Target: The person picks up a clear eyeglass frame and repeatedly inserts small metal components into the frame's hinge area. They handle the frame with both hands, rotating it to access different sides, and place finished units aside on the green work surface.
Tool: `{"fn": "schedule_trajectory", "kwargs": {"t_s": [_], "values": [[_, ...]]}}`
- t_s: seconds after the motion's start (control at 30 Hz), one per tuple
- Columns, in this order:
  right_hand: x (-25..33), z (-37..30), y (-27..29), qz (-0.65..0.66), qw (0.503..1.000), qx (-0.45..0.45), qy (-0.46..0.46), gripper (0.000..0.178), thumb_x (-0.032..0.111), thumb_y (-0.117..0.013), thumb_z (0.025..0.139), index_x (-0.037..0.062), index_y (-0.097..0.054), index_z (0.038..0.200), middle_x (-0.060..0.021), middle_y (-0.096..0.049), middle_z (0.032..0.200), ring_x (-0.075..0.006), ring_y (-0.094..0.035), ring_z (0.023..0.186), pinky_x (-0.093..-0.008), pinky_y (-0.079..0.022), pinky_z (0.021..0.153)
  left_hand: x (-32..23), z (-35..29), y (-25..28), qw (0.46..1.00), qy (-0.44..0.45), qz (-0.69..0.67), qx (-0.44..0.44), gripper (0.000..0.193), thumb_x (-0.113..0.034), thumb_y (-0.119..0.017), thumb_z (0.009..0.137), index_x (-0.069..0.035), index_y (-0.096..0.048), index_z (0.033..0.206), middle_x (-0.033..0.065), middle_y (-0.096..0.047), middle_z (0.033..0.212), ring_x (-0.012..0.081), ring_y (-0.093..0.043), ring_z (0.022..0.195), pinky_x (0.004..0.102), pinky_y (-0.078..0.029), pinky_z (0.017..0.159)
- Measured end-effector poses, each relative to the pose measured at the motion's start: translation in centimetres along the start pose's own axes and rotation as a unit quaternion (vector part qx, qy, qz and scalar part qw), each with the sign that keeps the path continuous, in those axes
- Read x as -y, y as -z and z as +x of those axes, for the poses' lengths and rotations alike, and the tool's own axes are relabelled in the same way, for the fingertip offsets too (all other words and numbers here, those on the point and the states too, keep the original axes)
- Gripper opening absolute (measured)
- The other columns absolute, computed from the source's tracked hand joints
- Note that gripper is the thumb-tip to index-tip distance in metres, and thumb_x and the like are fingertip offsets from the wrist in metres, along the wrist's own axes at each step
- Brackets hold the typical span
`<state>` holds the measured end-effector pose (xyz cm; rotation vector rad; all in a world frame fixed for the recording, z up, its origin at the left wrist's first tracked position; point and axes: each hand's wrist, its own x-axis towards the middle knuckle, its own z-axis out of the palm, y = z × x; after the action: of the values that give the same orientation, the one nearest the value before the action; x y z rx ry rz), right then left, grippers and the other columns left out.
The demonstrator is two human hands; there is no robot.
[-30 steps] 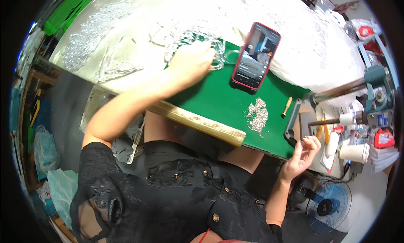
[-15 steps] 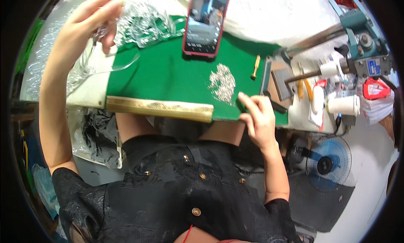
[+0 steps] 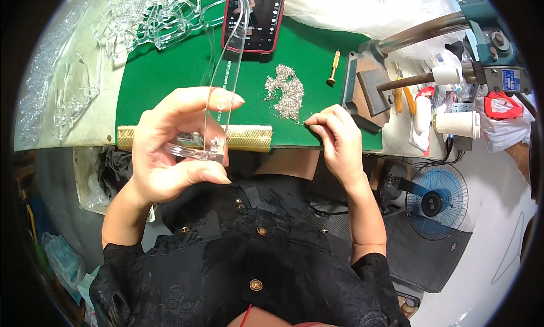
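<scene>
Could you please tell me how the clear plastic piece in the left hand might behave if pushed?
The clear plastic piece would probably flex slightly rather than flop, as it juts beyond the left hand without drooping. It is likely light for its size, since its parts look thin. Its smooth, glossy surface might feel slippery.

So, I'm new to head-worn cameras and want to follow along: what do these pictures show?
No robot here: a person works bare-handed. The wide camera, worn on the head, looks down, so straight edges bend. The left hand holds up a clear frame. The right hand has its fingertips beside a pile of metal bits; I can't tell whether they pinch one. The green mat also bears a screwdriver and a phone, with more frames toward its far left corner. A machine stands at the right.
</scene>
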<state>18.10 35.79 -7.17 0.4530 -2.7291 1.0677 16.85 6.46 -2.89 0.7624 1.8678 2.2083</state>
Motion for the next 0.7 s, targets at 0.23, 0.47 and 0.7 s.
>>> {"fn": "schedule_trajectory", "kwargs": {"t_s": [0.23, 0.47, 0.7], "values": [[0.2, 0.3, 0.3, -0.034, 0.999, 0.035, 0.019, 0.01, -0.002, -0.064, 0.077, 0.0035, -0.062, 0.085, -0.0084, -0.055, 0.08, -0.0259, -0.058, 0.075, -0.0348, -0.046, 0.065, 0.7, 0.1, 0.4, 0.999, -0.013, 0.002, 0.037, 0.082, -0.025, -0.087, 0.065, 0.004, -0.043, 0.129, 0.0144, -0.056, 0.122, 0.0152, -0.065, 0.069, 0.0355, -0.053, 0.082], [0.3, 0.3, 0.8, -0.043, 0.996, 0.07, 0.025, 0.011, -0.002, -0.064, 0.076, 0.003, -0.061, 0.085, -0.0084, -0.054, 0.081, -0.0269, -0.056, 0.08, -0.0355, -0.046, 0.068, 1.0, 0.7, -0.2, 0.997, -0.071, -0.018, 0.018, 0.064, -0.006, -0.084, 0.066, 0.006, -0.049, 0.119, 0.0158, -0.062, 0.113, 0.0127, -0.064, 0.07, 0.0241, -0.051, 0.064], [-0.3, 0.2, 1.0, -0.006, 0.997, 0.073, 0.013, 0.012, 0.002, -0.069, 0.073, 0.0025, -0.062, 0.084, -0.008, -0.055, 0.08, -0.0256, -0.055, 0.078, -0.0343, -0.046, 0.068, 0.7, 0.7, 0.1, 0.998, -0.045, 0.029, 0.045, 0.072, -0.019, -0.086, 0.066, 0.005, -0.047, 0.122, 0.0141, -0.059, 0.117, 0.0141, -0.065, 0.071, 0.0311, -0.052, 0.077]]}}
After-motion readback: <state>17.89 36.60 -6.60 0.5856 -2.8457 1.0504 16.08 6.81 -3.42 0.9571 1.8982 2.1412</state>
